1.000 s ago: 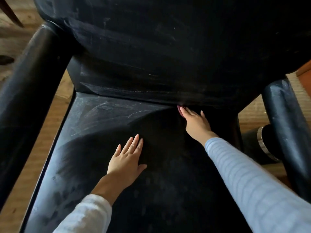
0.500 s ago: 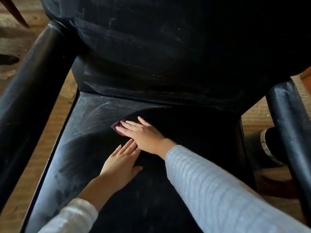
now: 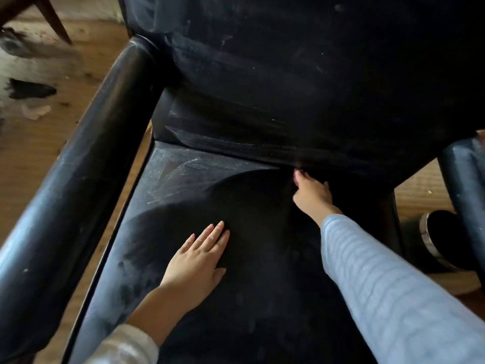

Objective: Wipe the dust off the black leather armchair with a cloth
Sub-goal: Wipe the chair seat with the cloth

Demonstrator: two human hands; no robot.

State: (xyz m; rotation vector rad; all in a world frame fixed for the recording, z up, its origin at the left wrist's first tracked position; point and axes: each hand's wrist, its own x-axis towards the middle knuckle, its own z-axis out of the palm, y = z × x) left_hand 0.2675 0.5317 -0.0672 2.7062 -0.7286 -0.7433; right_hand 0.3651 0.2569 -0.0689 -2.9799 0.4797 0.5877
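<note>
The black leather armchair fills the head view, its dusty seat [image 3: 183, 185] streaked grey at the back left and darker in the middle. My left hand [image 3: 199, 256] lies flat on the middle of the seat, fingers straight and together. My right hand [image 3: 312, 193] reaches to the crease where the seat meets the backrest [image 3: 288, 82]. It presses a dark red cloth [image 3: 297, 171] onto the leather; only a small edge of the cloth shows past the fingertips, and the rest is hidden under the hand.
The padded left armrest [image 3: 78, 166] runs along the seat's left side, and the right armrest [image 3: 464, 174] stands at the far right. A round black bin with a metal rim [image 3: 441, 237] sits on the wooden floor [image 3: 34, 143] by the right armrest. A wooden furniture leg [image 3: 56, 22] is at top left.
My right hand swept the cloth left across the seat, then back right to the crease under the backrest. My left hand stayed flat on the seat.
</note>
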